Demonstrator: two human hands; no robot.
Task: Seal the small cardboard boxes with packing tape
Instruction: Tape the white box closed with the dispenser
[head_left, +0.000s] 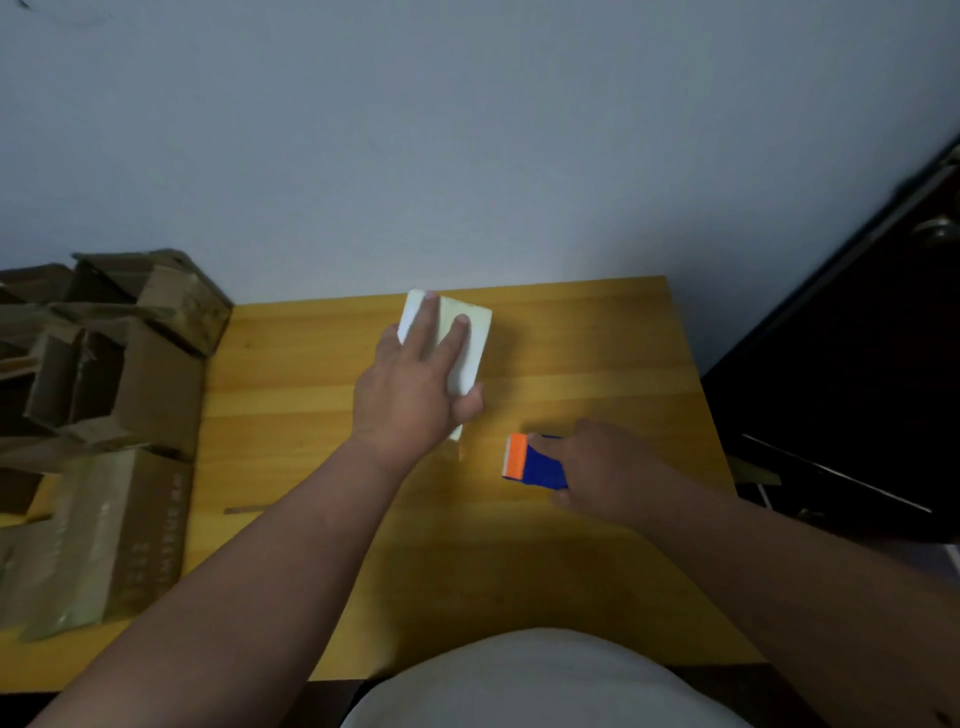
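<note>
Pressing down on small pale white-and-cream cardboard box (457, 338), far centre of yellow wooden worktop (597, 364), close to the pale grey wall (467, 130). Left hand (410, 384) laid flat on top of it, fingers straight and spread toward the far edge, thumb against the near right corner. Box angled a little, long side running away from the body.

Gripping blue tape dispenser with orange end (532, 463) in right hand (597, 470), fingers curled round the blue body, orange end pointing left toward the box. Dispenser just right of and nearer than the box, not touching it. Low over the worktop; contact with the surface unclear, view too soft there. Possibly a strip of clear tape at the box's near end under the left wrist, hard to confirm.

Heaped along the left edge of the worktop: pile of brown corrugated cardboard boxes (104, 405), flaps open, some with tape on them, well apart from the pale box. Dark door with round metal knob (883, 312) at right. White garment (519, 680) at bottom centre.
</note>
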